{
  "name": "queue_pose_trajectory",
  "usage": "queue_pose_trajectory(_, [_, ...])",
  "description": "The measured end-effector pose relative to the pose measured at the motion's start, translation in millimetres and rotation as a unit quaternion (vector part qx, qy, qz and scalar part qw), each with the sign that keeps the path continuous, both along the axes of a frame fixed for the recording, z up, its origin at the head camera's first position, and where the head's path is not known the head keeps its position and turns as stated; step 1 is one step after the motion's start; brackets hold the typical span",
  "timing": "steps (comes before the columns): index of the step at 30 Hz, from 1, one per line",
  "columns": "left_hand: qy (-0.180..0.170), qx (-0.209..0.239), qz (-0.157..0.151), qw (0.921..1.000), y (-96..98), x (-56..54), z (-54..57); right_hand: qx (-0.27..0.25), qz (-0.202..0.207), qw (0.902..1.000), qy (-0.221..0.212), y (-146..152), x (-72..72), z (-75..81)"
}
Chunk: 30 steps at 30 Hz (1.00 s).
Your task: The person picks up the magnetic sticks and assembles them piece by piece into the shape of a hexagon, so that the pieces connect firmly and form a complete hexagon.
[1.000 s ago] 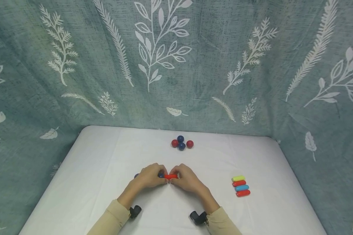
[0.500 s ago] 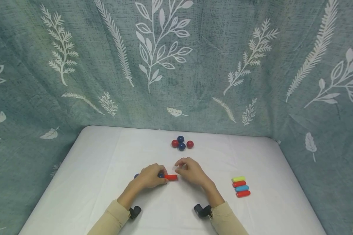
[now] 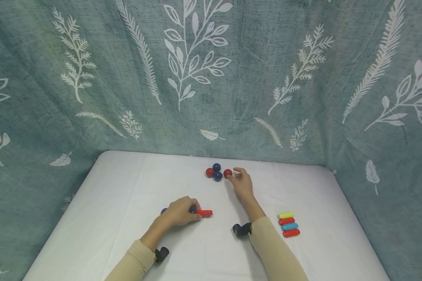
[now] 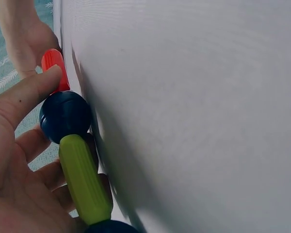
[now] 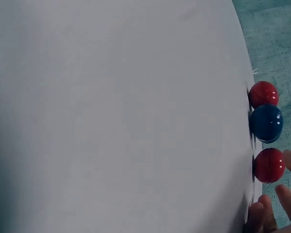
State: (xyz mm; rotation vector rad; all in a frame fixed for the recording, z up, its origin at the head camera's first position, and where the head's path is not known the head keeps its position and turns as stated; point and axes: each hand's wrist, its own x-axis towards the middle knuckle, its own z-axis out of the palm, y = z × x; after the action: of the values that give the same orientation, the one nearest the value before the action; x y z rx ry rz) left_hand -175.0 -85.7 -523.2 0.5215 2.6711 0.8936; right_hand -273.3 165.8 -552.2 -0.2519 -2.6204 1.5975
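My left hand (image 3: pixel 181 210) grips a joined chain of toy rods and balls near the middle of the table. From its fingers a red rod (image 3: pixel 205 213) sticks out to the right. In the left wrist view the thumb lies on that rod, which meets a blue ball (image 4: pixel 64 116), then a yellow-green rod (image 4: pixel 85 177) and a second blue ball (image 4: pixel 114 227). At the back, my right hand (image 3: pixel 243 185) has thumb and fingers spread around a red ball (image 3: pixel 227 173). One fingertip comes right up to this ball (image 5: pixel 269 165) in the right wrist view.
Left of the red ball, two blue balls (image 3: pixel 217 176) and another red ball (image 3: pixel 210 172) sit clustered. To the right lie a yellow-green rod (image 3: pixel 286 215), a blue rod (image 3: pixel 290 226) and two red rods (image 3: pixel 291 233) in a column. A patterned curtain (image 3: pixel 211 97) hangs behind the table.
My right hand has let go of the red rod and moved back and right to the red ball at the rear. The left hand keeps its grip in the same place.
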Motion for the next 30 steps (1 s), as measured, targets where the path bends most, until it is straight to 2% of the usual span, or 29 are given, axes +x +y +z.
queue_pose_trajectory(5, [0.004,-0.005,0.001,1.0000,-0.6,-0.1,2.4,0.019,-0.001,0.9997,-0.016,-5,-5.9,1.2])
queue_pose_trajectory(16, [-0.009,-0.006,-0.003,0.9999,1.2,-0.9,1.8,0.089,-0.005,0.9960,0.004,-8,-6.0,-2.2])
queue_pose_trajectory(24, [-0.007,-0.005,-0.004,1.0000,0.3,-0.2,1.4,0.083,0.011,0.9965,0.000,-3,-2.2,1.0])
queue_pose_trajectory(30, [-0.009,-0.001,-0.004,0.9999,-0.2,-0.9,0.2,0.051,0.027,0.9982,-0.015,8,14.7,20.2])
